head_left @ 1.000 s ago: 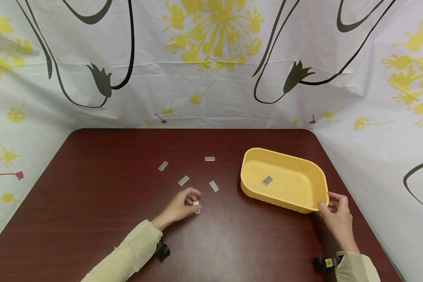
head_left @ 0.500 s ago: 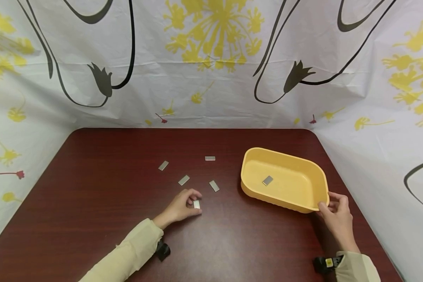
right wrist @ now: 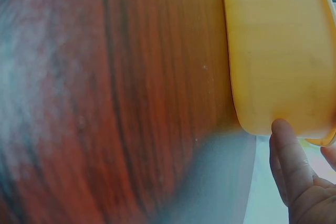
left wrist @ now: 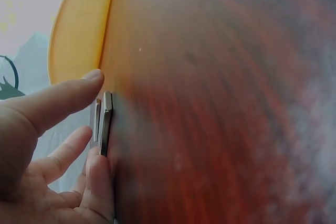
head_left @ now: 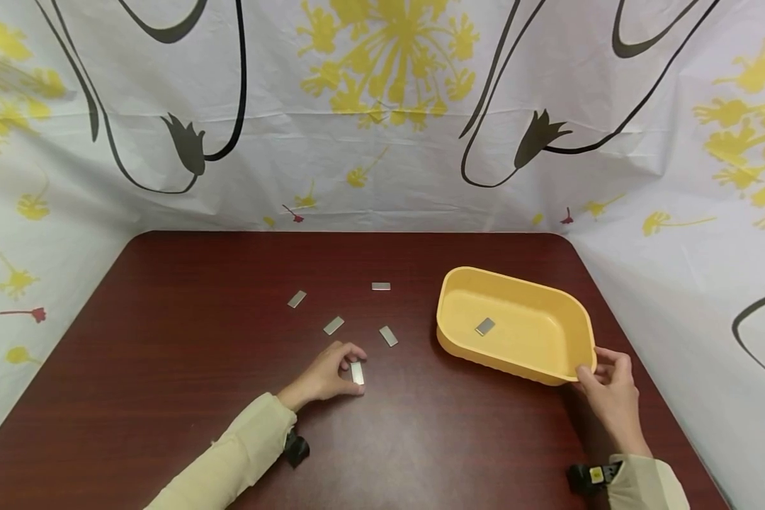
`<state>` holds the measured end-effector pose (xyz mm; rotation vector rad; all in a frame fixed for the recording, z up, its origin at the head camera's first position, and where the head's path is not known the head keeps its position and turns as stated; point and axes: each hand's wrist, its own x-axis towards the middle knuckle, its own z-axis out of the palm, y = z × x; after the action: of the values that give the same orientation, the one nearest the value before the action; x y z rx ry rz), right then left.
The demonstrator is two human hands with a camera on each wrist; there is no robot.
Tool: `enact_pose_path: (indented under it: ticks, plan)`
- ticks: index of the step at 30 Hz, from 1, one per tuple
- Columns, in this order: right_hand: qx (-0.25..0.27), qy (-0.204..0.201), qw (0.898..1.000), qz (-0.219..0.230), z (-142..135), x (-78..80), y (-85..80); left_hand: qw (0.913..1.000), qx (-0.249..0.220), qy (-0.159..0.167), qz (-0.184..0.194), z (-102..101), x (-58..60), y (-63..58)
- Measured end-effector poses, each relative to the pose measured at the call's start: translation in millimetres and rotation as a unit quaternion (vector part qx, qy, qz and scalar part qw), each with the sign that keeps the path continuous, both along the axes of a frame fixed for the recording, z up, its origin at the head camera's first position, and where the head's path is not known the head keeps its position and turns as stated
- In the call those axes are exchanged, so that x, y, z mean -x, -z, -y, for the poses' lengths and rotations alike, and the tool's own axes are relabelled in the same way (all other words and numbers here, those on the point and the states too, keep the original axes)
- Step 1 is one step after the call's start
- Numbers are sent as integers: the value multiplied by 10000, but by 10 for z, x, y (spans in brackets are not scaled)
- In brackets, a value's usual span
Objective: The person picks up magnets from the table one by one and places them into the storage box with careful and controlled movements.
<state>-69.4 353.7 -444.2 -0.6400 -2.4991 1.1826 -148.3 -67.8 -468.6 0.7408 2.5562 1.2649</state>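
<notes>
A small flat silver rectangular piece (head_left: 357,373) lies on the dark red-brown table between the thumb and fingers of my left hand (head_left: 321,375). In the left wrist view the piece (left wrist: 106,121) shows edge-on, with a fingertip at its near end and the thumb a little apart from its far end. My right hand (head_left: 614,404) grips the near right corner of a yellow plastic tub (head_left: 516,363), thumb against the outer wall. Inside the tub lies one similar silver piece (head_left: 484,326). In the right wrist view the thumb (right wrist: 291,153) overlaps the tub's wall (right wrist: 283,56).
Several more silver pieces lie scattered beyond the left hand: one upper left (head_left: 297,299), another nearer (head_left: 333,325), one angled (head_left: 388,336), and a far one (head_left: 380,286). A patterned white sheet (head_left: 408,191) hangs behind the table (head_left: 229,283).
The left thumb has shifted toward the near side, from across the silver piece to its near end, uncovering the piece between thumb and fingers. The right hand and tub have stayed put.
</notes>
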Motion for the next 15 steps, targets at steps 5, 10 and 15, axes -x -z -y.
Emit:
enact_pose_path:
  ticks: [5, 10, 15]
  plan:
    - [-45, 115, 9999, -106, -90, 23, 131, 10000, 44, -19, -22, -2, -4, 16]
    - [-312, -38, 9994, -132, -282, 69, 357, 10000, 28, -66, -57, -9, -14, 14]
    - [-260, -19, 9996, -69, -246, 67, 315, 9998, 33, -169, -23, -20, -18, 3]
